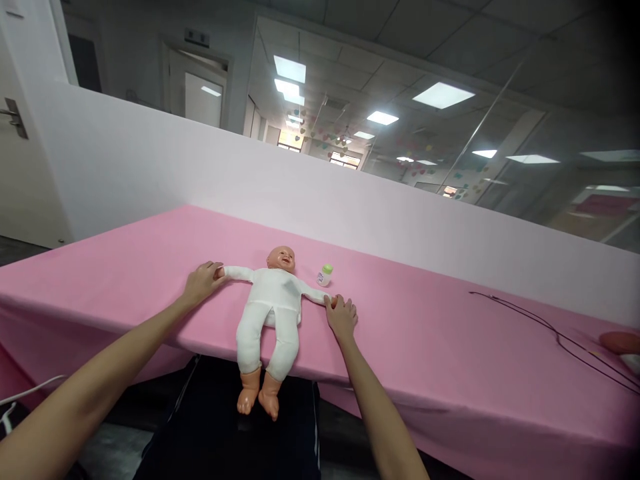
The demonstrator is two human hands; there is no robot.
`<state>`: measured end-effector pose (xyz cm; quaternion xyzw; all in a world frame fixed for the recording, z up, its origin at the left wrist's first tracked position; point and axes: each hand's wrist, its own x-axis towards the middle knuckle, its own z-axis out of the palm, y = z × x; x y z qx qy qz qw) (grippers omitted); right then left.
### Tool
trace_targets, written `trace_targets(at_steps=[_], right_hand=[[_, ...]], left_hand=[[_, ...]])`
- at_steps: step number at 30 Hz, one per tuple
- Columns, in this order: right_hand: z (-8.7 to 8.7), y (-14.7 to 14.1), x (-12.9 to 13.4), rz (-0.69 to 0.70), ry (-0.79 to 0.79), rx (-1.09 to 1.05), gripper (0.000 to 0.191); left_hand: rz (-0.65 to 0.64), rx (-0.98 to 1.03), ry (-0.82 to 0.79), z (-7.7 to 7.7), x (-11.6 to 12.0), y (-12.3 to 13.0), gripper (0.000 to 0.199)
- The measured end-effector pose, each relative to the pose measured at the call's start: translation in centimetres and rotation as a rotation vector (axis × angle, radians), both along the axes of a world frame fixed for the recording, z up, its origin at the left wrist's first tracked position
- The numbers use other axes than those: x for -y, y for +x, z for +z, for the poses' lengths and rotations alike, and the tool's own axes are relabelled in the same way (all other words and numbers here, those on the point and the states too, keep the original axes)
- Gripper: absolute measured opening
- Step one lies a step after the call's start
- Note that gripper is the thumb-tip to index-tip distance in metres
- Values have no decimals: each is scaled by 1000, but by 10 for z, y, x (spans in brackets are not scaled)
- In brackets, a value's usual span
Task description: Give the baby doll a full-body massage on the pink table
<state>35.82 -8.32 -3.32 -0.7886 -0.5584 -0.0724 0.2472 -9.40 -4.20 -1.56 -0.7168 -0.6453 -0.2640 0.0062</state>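
A baby doll (274, 293) in a white cloth suit lies on its back on the pink-covered table (400, 333). Its arms are spread wide, and its bare feet hang past the front edge. My left hand (203, 280) is closed around the doll's hand at the left. On the other side, my right hand (342, 317) grips the doll's other hand, which is mostly hidden by my fingers. A small clear bottle (325, 275) with a green cap stands just beyond my right hand, near the doll's head.
Thin black cables (545, 323) run across the table's right side toward an orange-brown object (620, 343) at the edge of view. A white wall (320, 200) with glass above it borders the back. A door (30, 153) is at the far left.
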Motion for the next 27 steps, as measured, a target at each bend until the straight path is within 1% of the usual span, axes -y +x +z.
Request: trace_targets(at_steps=[4,6,9,11,13,15,17,19,20,22,24,25,26,27], right_hand=[[-3,3,-3,23,-6,0,68],[-5,1,-4,44,28,29,70],[-8,-4,-3,173,65,103,65],[-9,-7,-2,231,51,100,63],[-10,-7,-1,204,36,48,63],[-10,-6,0,155,28,7,64],[-7,-7,0,154,36,34,64],[-3,-12,-3,219,54,98,64],[-2,-18,-5,280,59,126,63],[0,-33,-10,447,47,149,59],[-1,-51,-17,583,31,149,58],[-3,-58,-19,619,28,152,58],[-4,-63,-21,634,28,156,58],[-6,-65,-22,631,30,161,59]], left_hand=[[17,20,39,-3,0,0,50],[26,-31,44,-3,-1,1,47],[50,-121,40,-4,-1,4,41],[84,-96,18,-5,1,5,43],[114,-32,-2,-7,3,5,47],[110,11,-14,-8,4,2,48],[93,12,3,-9,4,1,46],[42,-6,73,-9,1,6,45],[-3,-13,115,-9,0,12,46],[-154,-21,159,-8,-5,31,51],[-331,-51,115,-9,-9,55,56],[-387,-75,76,-9,-11,65,56],[-415,-104,38,-10,-13,74,57],[-415,-132,9,-11,-14,79,56]])
